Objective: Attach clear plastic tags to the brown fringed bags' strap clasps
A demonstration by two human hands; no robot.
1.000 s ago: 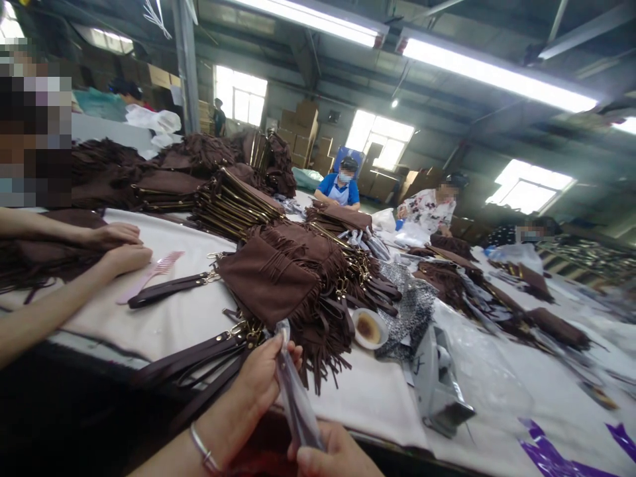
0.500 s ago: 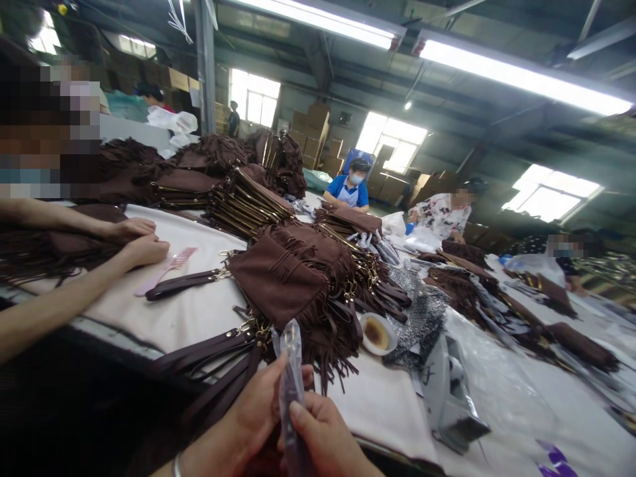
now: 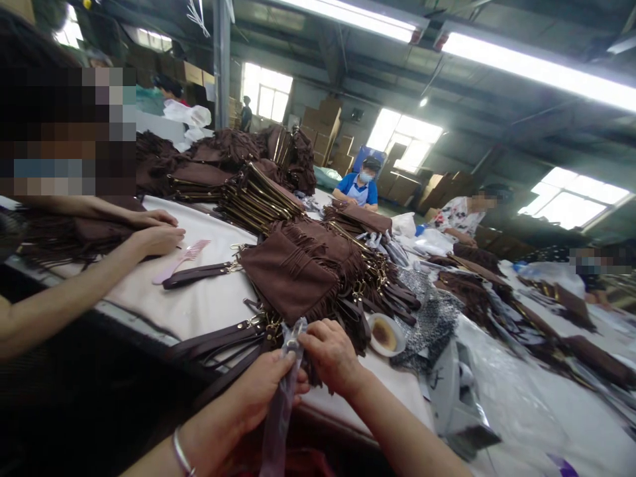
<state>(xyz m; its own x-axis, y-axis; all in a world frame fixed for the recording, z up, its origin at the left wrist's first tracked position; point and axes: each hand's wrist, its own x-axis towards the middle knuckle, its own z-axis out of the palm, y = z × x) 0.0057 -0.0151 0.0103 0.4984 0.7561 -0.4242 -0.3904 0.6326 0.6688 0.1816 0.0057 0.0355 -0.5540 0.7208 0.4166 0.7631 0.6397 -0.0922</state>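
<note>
Long translucent plastic sleeve (image 3: 278,424) hung in front of pile of dark-brown fringed bags (image 3: 291,271). Left hand (image 3: 262,387) gripped its upper part; right hand (image 3: 330,354) pinched its top end. Thin film could perhaps tear, if pulled hard; lower part could catch on white-covered table edge (image 3: 126,319), near side of pile. Brown leather straps (image 3: 216,338) left of pile, round white bowl (image 3: 399,342) right, narrowed room.

A cream cloth-covered table (image 3: 203,301) bears piled dark-brown fringed bags (image 3: 293,268) just beyond the left hand (image 3: 261,387) and right hand (image 3: 332,354), a pink toothed comb (image 3: 183,259) farther left, a round white dish (image 3: 400,336) to the right
</note>
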